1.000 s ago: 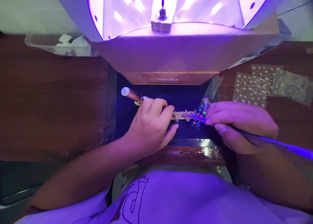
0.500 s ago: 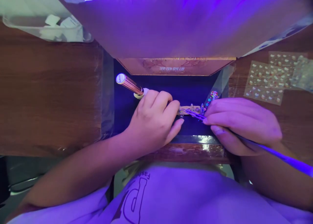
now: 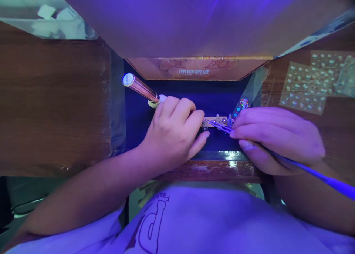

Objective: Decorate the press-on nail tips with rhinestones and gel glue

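While the right hand has its fingers clamped on one pair of tweezers, their tips reach over one pale strip between both hands; if they grip something, it is too small to tell. The left hand covers the strip's left end with curled fingers, so I cannot tell if they pinch it. On the strip I count at least three small nail-shaped pieces. Farther left, one metallic handle is partly hidden. Right lie two overlapping sticker sheets; far left, one clear tray, cut off.
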A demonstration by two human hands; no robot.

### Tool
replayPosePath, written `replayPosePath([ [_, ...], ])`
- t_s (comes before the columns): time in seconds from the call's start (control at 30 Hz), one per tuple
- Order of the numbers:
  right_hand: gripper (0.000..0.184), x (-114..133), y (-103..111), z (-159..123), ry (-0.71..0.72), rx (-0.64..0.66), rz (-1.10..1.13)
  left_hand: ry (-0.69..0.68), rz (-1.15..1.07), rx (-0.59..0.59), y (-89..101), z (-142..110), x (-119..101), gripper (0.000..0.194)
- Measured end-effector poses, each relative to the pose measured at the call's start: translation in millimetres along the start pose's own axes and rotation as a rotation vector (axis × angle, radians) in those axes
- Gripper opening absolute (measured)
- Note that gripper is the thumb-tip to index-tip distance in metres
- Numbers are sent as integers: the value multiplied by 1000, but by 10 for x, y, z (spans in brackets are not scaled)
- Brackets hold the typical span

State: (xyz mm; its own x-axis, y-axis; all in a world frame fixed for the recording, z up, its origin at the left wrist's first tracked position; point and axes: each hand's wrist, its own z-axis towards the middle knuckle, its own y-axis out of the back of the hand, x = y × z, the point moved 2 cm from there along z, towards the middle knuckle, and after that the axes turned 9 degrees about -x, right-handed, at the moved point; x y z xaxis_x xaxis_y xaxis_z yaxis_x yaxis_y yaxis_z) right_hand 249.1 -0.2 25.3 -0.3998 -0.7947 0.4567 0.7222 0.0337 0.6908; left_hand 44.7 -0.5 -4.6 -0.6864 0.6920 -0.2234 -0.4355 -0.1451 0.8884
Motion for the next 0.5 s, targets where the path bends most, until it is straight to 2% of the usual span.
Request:
replayPosePath([
  [0.5, 9, -13, -9, -2, -12, 9, -5, 11, 24, 4, -12, -2, -2, 31],
])
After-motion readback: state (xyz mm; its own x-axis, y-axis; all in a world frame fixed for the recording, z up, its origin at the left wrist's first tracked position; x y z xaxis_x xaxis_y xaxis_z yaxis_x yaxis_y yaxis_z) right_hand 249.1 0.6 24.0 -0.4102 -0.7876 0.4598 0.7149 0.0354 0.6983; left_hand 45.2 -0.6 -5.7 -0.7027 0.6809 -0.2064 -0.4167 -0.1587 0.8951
